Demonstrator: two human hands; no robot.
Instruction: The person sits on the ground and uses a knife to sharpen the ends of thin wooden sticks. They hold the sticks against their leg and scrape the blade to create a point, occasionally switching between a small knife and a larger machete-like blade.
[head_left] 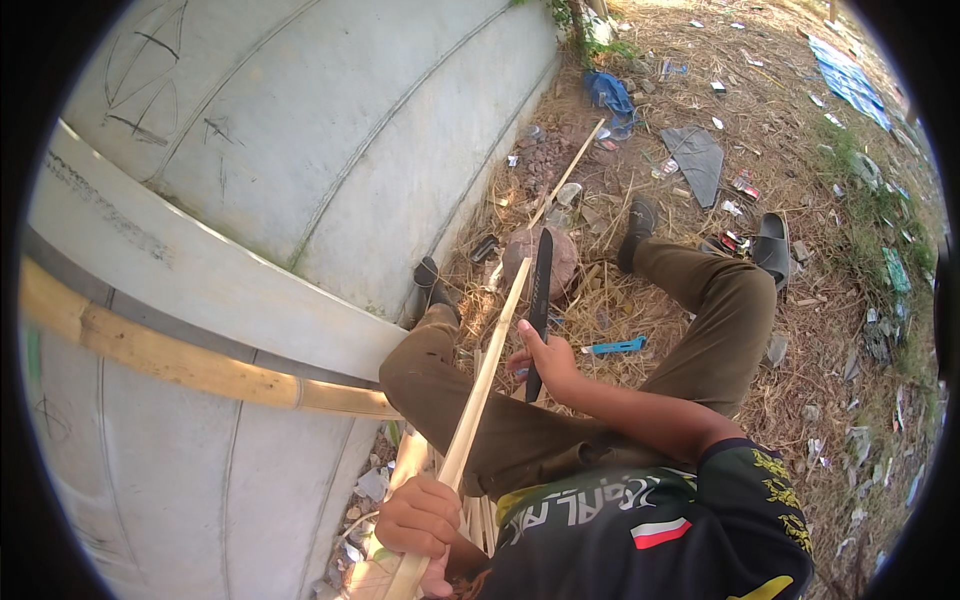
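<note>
My left hand is wrapped round the lower end of a long pale bamboo strip, which slants up and away between my legs. In my right hand is a long black knife, its blade upright just right of the strip's upper end. I cannot tell whether the blade touches the strip. Beyond lies a reddish rounded stone. A thinner bamboo strip runs from the stone to the far ground; whether the two strips are one piece is unclear.
A grey panel wall stands at the left, with a thick bamboo pole along it. A light blue plastic piece lies in the straw by my right hand. Farther off are a grey slipper, a blue bag and scattered litter.
</note>
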